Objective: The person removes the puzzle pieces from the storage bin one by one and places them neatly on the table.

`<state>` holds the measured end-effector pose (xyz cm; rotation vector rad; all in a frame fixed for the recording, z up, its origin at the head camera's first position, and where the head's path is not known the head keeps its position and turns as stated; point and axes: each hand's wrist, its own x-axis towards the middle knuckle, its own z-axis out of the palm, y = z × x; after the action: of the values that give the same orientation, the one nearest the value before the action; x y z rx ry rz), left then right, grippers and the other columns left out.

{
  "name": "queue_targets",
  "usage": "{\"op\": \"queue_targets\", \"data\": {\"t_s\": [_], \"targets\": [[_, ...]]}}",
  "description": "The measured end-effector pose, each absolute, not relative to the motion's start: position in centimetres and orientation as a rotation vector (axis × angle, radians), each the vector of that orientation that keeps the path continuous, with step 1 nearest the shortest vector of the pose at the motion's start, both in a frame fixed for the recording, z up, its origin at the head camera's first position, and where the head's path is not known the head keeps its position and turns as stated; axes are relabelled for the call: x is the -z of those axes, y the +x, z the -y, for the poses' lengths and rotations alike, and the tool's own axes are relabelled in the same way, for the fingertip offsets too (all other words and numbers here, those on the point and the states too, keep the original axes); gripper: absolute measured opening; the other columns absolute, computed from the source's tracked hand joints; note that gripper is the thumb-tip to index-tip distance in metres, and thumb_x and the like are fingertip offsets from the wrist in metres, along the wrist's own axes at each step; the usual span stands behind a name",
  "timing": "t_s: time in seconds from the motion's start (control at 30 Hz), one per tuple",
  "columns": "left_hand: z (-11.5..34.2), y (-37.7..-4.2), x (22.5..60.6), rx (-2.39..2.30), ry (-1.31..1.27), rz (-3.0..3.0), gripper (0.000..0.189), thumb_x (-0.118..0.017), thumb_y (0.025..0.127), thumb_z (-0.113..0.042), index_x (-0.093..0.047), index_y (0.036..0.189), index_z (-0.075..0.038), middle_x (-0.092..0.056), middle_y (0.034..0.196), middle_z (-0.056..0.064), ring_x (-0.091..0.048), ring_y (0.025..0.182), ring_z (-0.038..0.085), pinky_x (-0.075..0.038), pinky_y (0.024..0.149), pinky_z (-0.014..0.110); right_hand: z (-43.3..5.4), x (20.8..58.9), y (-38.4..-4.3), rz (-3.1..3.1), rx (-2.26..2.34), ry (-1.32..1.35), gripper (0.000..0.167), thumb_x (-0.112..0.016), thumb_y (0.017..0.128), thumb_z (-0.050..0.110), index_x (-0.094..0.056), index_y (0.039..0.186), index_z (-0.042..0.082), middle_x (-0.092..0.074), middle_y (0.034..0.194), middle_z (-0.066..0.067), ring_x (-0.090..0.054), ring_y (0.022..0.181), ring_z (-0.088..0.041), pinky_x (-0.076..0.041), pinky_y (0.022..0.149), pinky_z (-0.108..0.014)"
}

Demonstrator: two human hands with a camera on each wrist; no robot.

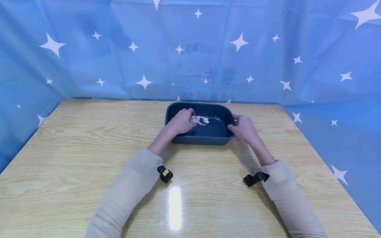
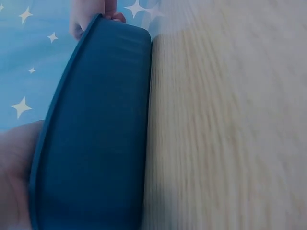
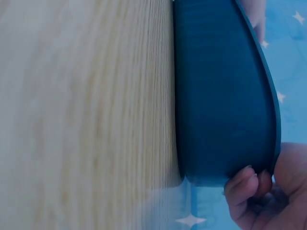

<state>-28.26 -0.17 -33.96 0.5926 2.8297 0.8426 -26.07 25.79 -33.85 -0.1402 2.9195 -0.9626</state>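
Note:
A dark blue rectangular plastic basin (image 1: 202, 140) stands near the table's far edge. My left hand (image 1: 182, 121) reaches over its near left side, fingers curled and thumb apart, around the left end of a small crumpled piece (image 1: 203, 120) patterned in white, purple and yellow. In the left wrist view the basin's outer wall (image 2: 96, 120) hides that hand's fingertips and the piece. With my right hand (image 1: 244, 128) I grip the basin's right rim; the right wrist view shows the thumb at the rim and curled fingers (image 3: 241, 188) against the outer wall.
The wood-grain table (image 1: 89, 158) reaches to a blue curtain (image 1: 113, 62) with white stars at the back and sides. A black wrist camera (image 1: 165, 174) sticks out from the left sleeve, another black camera (image 1: 256, 178) from the right. Light glares off the table (image 1: 175, 208) at the front.

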Motion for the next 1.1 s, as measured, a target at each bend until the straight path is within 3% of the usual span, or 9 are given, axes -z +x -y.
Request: {"op": "queue_targets", "data": {"t_s": [0.13, 0.37, 0.47, 0.6, 0.8, 1.1], "targets": [[-0.4, -28.8, 34.4, -0.706, 0.51, -2.859, 0.045, -0.065, 0.1, -0.026, -0.052, 0.133, 0.001, -0.055, 0.128, 0.018, -0.056, 0.114, 0.03, -0.05, 0.094, 0.045, -25.8, 33.9, -26.1, -2.921, 0.952, -0.136, 0.059, -0.052, 0.097, 0.009, -0.035, 0.151, -0.009, -0.051, 0.052, -0.005, -0.062, 0.054, -0.032, -0.048, 0.051, -0.031], [-0.9, -29.3, 35.0, -0.519, 0.434, -2.911, 0.048, -0.065, 0.1, -0.024, -0.049, 0.138, 0.002, -0.054, 0.132, 0.02, -0.056, 0.119, 0.033, -0.051, 0.095, 0.047, -25.7, 33.9, -26.0, -2.913, 0.954, -0.134, 0.059, -0.052, 0.098, 0.009, -0.035, 0.151, -0.008, -0.05, 0.05, -0.004, -0.062, 0.056, -0.035, -0.046, 0.05, -0.031], [-0.9, -29.3, 35.1, -0.5, 0.46, -2.93, 0.039, -0.063, 0.101, -0.021, -0.055, 0.132, 0.001, -0.058, 0.124, 0.018, -0.06, 0.11, 0.03, -0.053, 0.09, 0.045, -25.7, 33.8, -26.0, -2.908, 0.955, -0.135, 0.059, -0.051, 0.098, 0.009, -0.034, 0.152, -0.007, -0.05, 0.05, -0.004, -0.061, 0.055, -0.036, -0.045, 0.048, -0.031], [-0.9, -29.3, 35.1, -0.487, 0.516, -2.95, 0.023, -0.065, 0.099, -0.021, -0.062, 0.111, -0.002, -0.06, 0.105, 0.013, -0.062, 0.091, 0.027, -0.053, 0.077, 0.042, -25.8, 33.8, -26.1, -2.903, 0.959, -0.129, 0.059, -0.051, 0.098, 0.008, -0.034, 0.152, -0.007, -0.05, 0.05, -0.004, -0.061, 0.055, -0.037, -0.045, 0.049, -0.031], [-0.9, -29.0, 35.0, -0.524, 0.576, -2.95, 0.02, -0.066, 0.099, -0.024, -0.062, 0.094, -0.005, -0.053, 0.078, 0.007, -0.056, 0.065, 0.02, -0.045, 0.06, 0.034, -25.9, 33.8, -26.1, -2.895, 0.958, -0.128, 0.059, -0.051, 0.099, 0.009, -0.033, 0.153, -0.007, -0.052, 0.051, -0.005, -0.062, 0.054, -0.036, -0.047, 0.05, -0.031], [-0.7, -28.9, 35.1, -0.636, 0.645, -2.963, 0.023, -0.059, 0.098, -0.013, -0.055, 0.077, -0.007, -0.045, 0.072, 0.005, -0.045, 0.058, 0.017, -0.04, 0.054, 0.029, -25.8, 33.8, -26.1, -2.901, 0.952, -0.122, 0.06, -0.051, 0.099, 0.011, -0.032, 0.153, -0.007, -0.054, 0.053, -0.006, -0.064, 0.057, -0.036, -0.049, 0.051, -0.031]]}}
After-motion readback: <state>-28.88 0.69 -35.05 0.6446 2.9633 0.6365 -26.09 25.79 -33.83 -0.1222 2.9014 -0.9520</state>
